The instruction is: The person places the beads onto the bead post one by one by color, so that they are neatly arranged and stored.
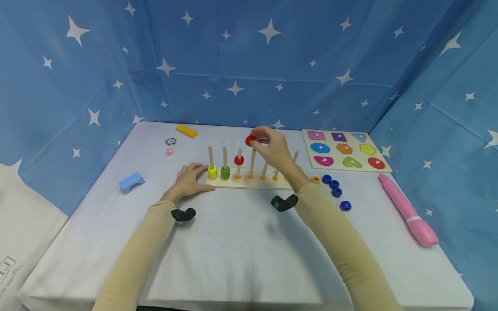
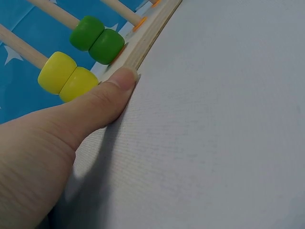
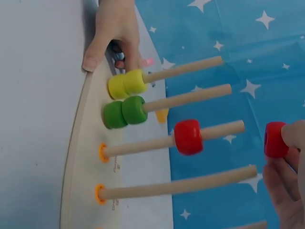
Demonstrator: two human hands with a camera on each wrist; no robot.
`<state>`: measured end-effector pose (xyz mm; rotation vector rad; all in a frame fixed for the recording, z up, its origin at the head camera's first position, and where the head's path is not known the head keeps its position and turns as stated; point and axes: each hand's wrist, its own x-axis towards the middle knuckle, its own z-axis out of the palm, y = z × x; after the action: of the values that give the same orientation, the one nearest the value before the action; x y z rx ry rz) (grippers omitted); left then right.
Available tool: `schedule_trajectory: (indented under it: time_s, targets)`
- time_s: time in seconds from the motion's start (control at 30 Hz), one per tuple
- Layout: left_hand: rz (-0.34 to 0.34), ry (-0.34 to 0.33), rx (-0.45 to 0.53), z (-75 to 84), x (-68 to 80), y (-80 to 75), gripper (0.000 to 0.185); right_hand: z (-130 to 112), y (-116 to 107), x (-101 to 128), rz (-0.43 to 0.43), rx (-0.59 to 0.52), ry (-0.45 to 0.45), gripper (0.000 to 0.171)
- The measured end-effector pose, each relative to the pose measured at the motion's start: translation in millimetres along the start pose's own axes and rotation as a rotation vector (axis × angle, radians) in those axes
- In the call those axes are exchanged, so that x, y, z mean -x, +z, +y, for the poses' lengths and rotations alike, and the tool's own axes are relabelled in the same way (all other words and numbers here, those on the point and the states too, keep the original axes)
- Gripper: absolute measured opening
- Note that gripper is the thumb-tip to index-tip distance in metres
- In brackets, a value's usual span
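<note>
My left hand (image 1: 188, 180) grips the left end of a wooden peg board (image 1: 249, 184), its thumb (image 2: 121, 78) on the front edge. Two yellow beads (image 2: 69, 76) sit on the first peg and two green beads (image 2: 97, 39) on the second. On the third peg, a red bead (image 3: 188, 137) is partway up, above the base. My right hand (image 1: 272, 147) pinches another red bead (image 3: 275, 140) between thumb and fingers. That bead is up near the tops of the third and fourth pegs, off both of them. The fourth peg (image 3: 181, 187) is bare.
Several blue beads (image 1: 333, 184) and an orange bead (image 1: 315, 179) lie right of the board. Behind them is a shape puzzle (image 1: 342, 149); a pink closed umbrella (image 1: 408, 211) lies far right. Left are a blue arch block (image 1: 131, 182), yellow block (image 1: 186, 131), chip (image 1: 170, 141) and small pink object (image 1: 169, 151).
</note>
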<state>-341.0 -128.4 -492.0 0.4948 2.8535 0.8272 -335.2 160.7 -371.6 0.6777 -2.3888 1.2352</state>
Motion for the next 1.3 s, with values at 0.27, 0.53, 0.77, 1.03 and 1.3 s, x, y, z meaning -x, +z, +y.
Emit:
schedule_trajectory:
  time_s: [0.27,0.53,0.77,1.03,1.3]
  targets:
    - [0.007,0.006,-0.008,-2.9,-1.6,1.1,0.094,-3.7,19.0,-3.9,-0.104,0.018,-0.018,0.028]
    - [0.009,0.003,-0.011,-1.9,-0.9,0.0,0.092,-5.5,21.3,-4.3,-0.108,0.043,-0.031,0.028]
    - [0.009,-0.003,-0.014,-2.9,-2.3,1.2,0.092,-5.7,25.1,-5.6,-0.160,0.099,-0.028,0.030]
    - [0.008,0.010,-0.011,-0.9,-1.6,-1.5,0.093,-5.1,22.0,-4.1,-0.125,0.108,-0.053,0.030]
    - [0.006,0.013,-0.009,-4.2,-2.3,0.3,0.093,-10.3,23.9,-4.9,-0.243,0.221,0.044,0.044]
